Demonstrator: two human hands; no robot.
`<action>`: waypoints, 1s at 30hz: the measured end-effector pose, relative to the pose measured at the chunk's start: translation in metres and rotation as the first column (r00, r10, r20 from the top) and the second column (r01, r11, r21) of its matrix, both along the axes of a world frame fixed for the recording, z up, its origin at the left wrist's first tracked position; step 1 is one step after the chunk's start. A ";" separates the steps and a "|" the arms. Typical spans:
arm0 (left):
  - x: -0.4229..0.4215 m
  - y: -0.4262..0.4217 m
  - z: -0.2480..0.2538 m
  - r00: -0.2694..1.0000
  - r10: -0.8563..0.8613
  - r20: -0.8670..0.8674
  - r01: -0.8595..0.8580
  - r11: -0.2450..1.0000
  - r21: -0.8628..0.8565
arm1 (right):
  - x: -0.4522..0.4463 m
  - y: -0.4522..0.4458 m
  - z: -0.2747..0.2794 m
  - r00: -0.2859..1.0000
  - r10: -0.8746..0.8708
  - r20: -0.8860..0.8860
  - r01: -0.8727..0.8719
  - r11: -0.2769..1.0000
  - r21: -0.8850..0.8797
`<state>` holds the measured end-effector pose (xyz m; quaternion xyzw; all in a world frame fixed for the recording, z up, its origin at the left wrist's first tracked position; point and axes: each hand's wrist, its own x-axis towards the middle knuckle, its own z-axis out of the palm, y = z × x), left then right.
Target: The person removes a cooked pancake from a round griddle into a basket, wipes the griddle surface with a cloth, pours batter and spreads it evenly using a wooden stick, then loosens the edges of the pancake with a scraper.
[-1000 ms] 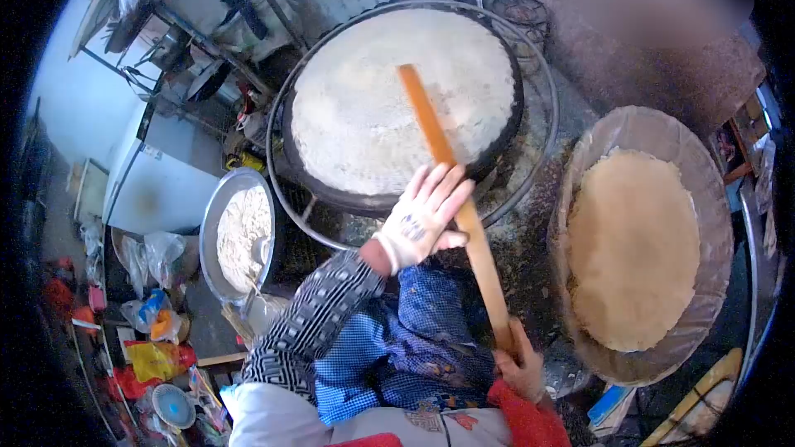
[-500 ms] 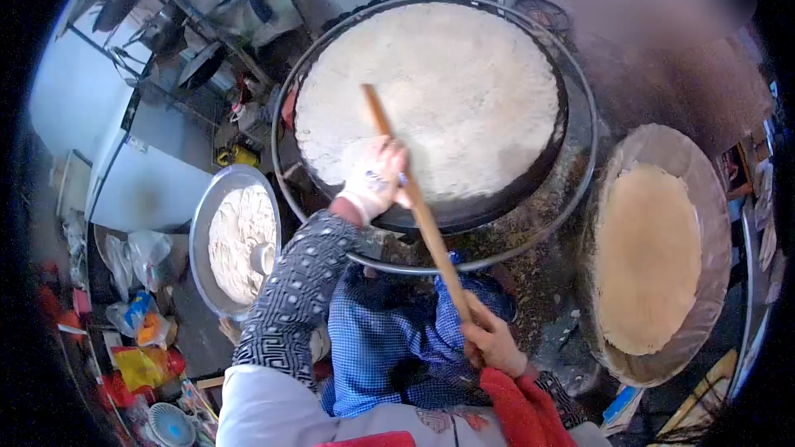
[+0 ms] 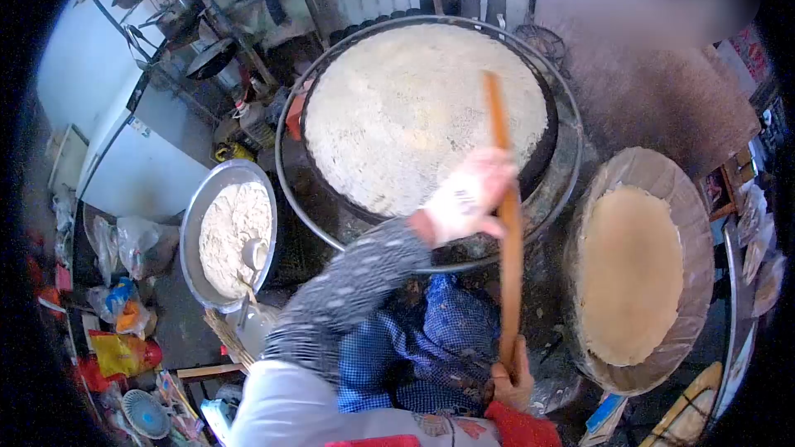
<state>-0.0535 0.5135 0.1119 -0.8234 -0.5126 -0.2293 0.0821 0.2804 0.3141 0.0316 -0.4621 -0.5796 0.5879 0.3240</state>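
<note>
A long, flat wooden spreader [image 3: 512, 281] slants up in front of me, its far end over the right part of a wide round griddle [image 3: 542, 153]. My left hand [image 3: 470, 199], in a white glove and slightly blurred, is wrapped round its middle. Lower down, my bare right hand [image 3: 515, 385] grips the near end. A thin, pale layer of batter [image 3: 406, 108] covers most of the griddle, with a rough, patchy surface. Whether the blade touches the batter I cannot tell.
A metal ring [image 3: 280, 149] surrounds the griddle. On the left stands a steel basin [image 3: 187, 248] of thick batter with a cup-like ladle [image 3: 253, 254] in it. To the right, a lined basket [image 3: 696, 281] holds a round flatbread [image 3: 631, 273]. A straw brush [image 3: 225, 335] lies near the basin.
Both hands have moved right with the spreader, swinging its far end from the left-centre of the griddle to the right. The spreader now stands more upright in view. The camera view has shifted slightly.
</note>
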 end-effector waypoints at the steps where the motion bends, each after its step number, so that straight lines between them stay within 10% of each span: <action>1: 0.025 0.026 -0.013 0.994 -0.073 -0.081 0.070 0.997 -0.033 | 0.007 -0.007 -0.013 0.972 -0.140 -0.187 0.080 0.952 -0.295; 2: 0.044 0.045 -0.029 0.979 -0.073 -0.189 -0.003 0.926 -0.377 | 0.008 -0.006 -0.017 0.949 -0.194 -0.248 0.070 0.899 -0.433; 7: -0.021 0.040 -0.029 0.971 0.054 -0.235 -0.168 0.852 -0.496 | -0.037 0.012 -0.022 0.969 -0.123 -0.213 -0.042 0.771 -0.635; 13: -0.139 -0.055 -0.027 0.901 0.291 -0.322 -0.374 0.897 -0.235 | -0.119 0.048 0.025 0.949 0.103 -0.297 -0.296 0.613 -0.732; 20: -0.202 -0.204 -0.040 0.762 0.574 -0.300 -0.633 0.759 -0.154 | -0.151 0.031 0.023 0.764 0.638 -0.094 -0.617 0.680 -0.397; 23: -0.109 -0.141 0.002 0.863 0.496 -0.095 -0.505 0.851 -0.145 | -0.079 0.009 0.029 0.912 0.405 0.062 -0.370 0.879 -0.300; 27: 0.001 0.015 0.008 0.980 -0.053 0.191 0.048 0.998 0.031 | -0.022 0.018 0.057 0.993 -0.085 0.078 0.098 0.979 -0.178; 30: 0.049 0.110 -0.054 0.997 -0.070 -0.042 0.064 0.989 -0.134 | -0.024 0.046 0.047 0.960 -0.279 -0.031 0.235 0.858 -0.458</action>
